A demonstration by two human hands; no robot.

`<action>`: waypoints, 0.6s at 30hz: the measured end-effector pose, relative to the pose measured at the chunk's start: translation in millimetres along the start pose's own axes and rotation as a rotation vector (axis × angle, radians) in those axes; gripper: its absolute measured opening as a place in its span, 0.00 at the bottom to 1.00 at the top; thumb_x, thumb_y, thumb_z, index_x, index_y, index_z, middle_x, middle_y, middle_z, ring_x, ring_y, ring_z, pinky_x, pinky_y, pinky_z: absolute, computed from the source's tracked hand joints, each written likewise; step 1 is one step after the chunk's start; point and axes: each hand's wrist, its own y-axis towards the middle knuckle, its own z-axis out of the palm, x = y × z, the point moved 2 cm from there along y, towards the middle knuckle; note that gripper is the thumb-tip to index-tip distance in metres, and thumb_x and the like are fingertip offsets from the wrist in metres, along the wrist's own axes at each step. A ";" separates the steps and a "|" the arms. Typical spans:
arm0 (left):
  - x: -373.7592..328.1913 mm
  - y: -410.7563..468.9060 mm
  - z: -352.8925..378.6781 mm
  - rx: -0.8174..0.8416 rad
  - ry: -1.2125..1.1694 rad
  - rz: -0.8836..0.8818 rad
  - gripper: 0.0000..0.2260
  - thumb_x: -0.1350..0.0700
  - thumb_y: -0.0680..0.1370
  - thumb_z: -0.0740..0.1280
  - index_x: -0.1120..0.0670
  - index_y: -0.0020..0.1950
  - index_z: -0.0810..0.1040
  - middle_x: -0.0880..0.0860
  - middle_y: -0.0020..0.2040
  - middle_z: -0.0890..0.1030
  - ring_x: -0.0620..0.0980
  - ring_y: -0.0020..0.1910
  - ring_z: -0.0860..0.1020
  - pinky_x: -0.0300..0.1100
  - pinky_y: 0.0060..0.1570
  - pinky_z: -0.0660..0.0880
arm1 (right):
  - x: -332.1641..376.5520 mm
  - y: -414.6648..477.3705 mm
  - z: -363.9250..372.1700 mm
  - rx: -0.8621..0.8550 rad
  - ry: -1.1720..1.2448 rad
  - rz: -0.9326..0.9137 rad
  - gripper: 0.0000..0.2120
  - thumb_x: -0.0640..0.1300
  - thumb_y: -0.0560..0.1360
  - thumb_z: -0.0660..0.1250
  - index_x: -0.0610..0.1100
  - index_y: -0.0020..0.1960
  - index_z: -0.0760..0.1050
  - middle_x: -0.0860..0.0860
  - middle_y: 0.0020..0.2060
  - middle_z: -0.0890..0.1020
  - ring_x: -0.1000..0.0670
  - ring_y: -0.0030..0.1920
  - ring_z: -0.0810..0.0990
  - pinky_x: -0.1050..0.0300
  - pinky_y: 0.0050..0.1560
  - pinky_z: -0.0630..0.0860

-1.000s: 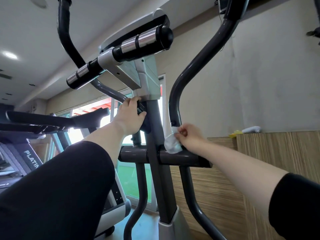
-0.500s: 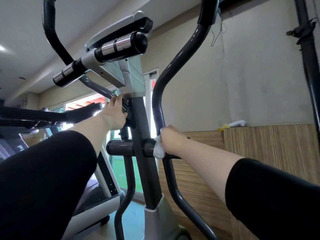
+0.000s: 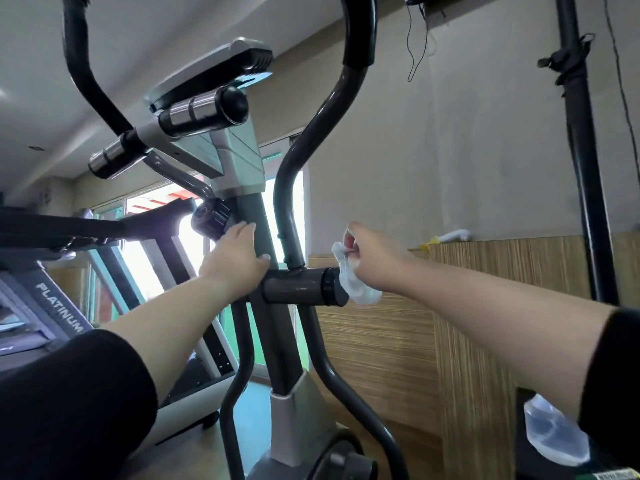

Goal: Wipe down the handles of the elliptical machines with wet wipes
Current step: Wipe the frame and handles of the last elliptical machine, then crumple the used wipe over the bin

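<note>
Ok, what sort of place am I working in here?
Probably a small gym or fitness room: an elliptical machine stands straight ahead, with a treadmill marked PLATINUM to its left.

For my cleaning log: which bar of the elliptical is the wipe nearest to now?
The short horizontal crossbar; the wipe hangs at its right end cap, unlike the curved upright bars.

Narrow gap between centre post (image 3: 277,341) and curved handle bar (image 3: 287,202); open air right of crossbar (image 3: 294,289).
</note>
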 end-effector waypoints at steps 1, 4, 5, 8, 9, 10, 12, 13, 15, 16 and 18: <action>-11.3 -3.6 1.8 0.016 -0.016 0.018 0.29 0.51 0.80 0.62 0.56 0.79 0.56 0.53 0.78 0.58 0.54 0.76 0.58 0.51 0.72 0.60 | -4.6 -5.8 -1.8 0.002 0.004 -0.004 0.04 0.38 0.78 0.59 0.46 0.51 0.69 0.50 0.41 0.76 0.50 0.39 0.73 0.56 0.36 0.70; -40.8 -18.5 4.5 0.065 -0.094 0.023 0.20 0.51 0.80 0.62 0.53 0.72 0.68 0.50 0.68 0.71 0.52 0.69 0.68 0.44 0.63 0.66 | -12.9 -25.8 -4.9 0.005 0.061 -0.029 0.02 0.41 0.79 0.60 0.47 0.50 0.70 0.50 0.41 0.77 0.49 0.41 0.76 0.56 0.39 0.72; -48.8 -26.2 7.2 0.082 -0.132 0.012 0.14 0.51 0.80 0.62 0.51 0.65 0.73 0.48 0.61 0.73 0.51 0.62 0.72 0.42 0.57 0.67 | -13.7 -34.6 -5.9 0.010 0.084 -0.028 0.02 0.41 0.79 0.60 0.46 0.51 0.71 0.50 0.41 0.78 0.49 0.41 0.77 0.58 0.38 0.72; -66.1 -50.3 23.2 0.172 -0.284 -0.023 0.09 0.50 0.80 0.62 0.47 0.58 0.77 0.46 0.53 0.78 0.48 0.53 0.75 0.40 0.50 0.68 | -21.4 -57.7 -2.0 0.024 0.176 0.020 0.02 0.43 0.79 0.61 0.48 0.49 0.72 0.51 0.44 0.80 0.51 0.44 0.78 0.59 0.40 0.72; -70.7 -60.1 30.8 0.213 -0.345 -0.039 0.10 0.50 0.80 0.62 0.46 0.60 0.77 0.45 0.54 0.79 0.47 0.54 0.76 0.40 0.51 0.69 | -24.8 -66.3 0.4 0.025 0.215 0.045 0.02 0.43 0.79 0.61 0.48 0.48 0.73 0.52 0.44 0.80 0.52 0.44 0.77 0.60 0.41 0.72; -74.5 -69.0 38.9 0.256 -0.391 -0.049 0.12 0.50 0.79 0.63 0.46 0.62 0.77 0.43 0.55 0.79 0.45 0.55 0.76 0.39 0.53 0.69 | -29.0 -73.9 4.0 0.023 0.249 0.067 0.02 0.43 0.78 0.62 0.48 0.48 0.73 0.52 0.44 0.80 0.53 0.44 0.77 0.61 0.41 0.72; -81.3 -87.0 56.6 0.339 -0.468 -0.045 0.14 0.50 0.79 0.64 0.46 0.65 0.76 0.43 0.60 0.79 0.43 0.59 0.76 0.39 0.59 0.70 | -39.0 -89.3 11.9 0.032 0.278 0.104 0.02 0.44 0.78 0.62 0.48 0.49 0.74 0.53 0.44 0.80 0.53 0.44 0.77 0.63 0.40 0.72; -83.5 -97.0 64.0 0.375 -0.512 -0.044 0.15 0.50 0.79 0.65 0.47 0.66 0.76 0.44 0.61 0.79 0.43 0.60 0.76 0.41 0.63 0.70 | -43.1 -96.5 15.5 0.040 0.285 0.117 0.02 0.44 0.78 0.63 0.48 0.49 0.74 0.54 0.44 0.80 0.54 0.44 0.77 0.64 0.40 0.71; -86.1 -115.0 76.0 0.432 -0.593 -0.065 0.16 0.49 0.79 0.66 0.47 0.67 0.75 0.45 0.61 0.79 0.43 0.60 0.76 0.42 0.62 0.72 | -50.2 -107.9 21.7 0.055 0.298 0.155 0.03 0.44 0.77 0.64 0.49 0.49 0.75 0.55 0.44 0.80 0.55 0.44 0.77 0.66 0.39 0.69; -86.5 -123.5 81.1 0.446 -0.623 -0.082 0.16 0.48 0.78 0.66 0.47 0.66 0.75 0.44 0.59 0.79 0.42 0.58 0.77 0.39 0.59 0.73 | -53.2 -113.9 24.5 0.066 0.312 0.184 0.03 0.44 0.76 0.64 0.49 0.49 0.76 0.56 0.44 0.80 0.55 0.44 0.77 0.67 0.38 0.69; -88.9 -137.0 87.4 0.463 -0.650 -0.096 0.14 0.48 0.78 0.67 0.46 0.64 0.75 0.42 0.55 0.80 0.38 0.52 0.77 0.32 0.49 0.72 | -55.8 -124.2 28.1 0.093 0.354 0.243 0.03 0.45 0.75 0.66 0.50 0.48 0.76 0.55 0.44 0.81 0.55 0.44 0.78 0.64 0.37 0.69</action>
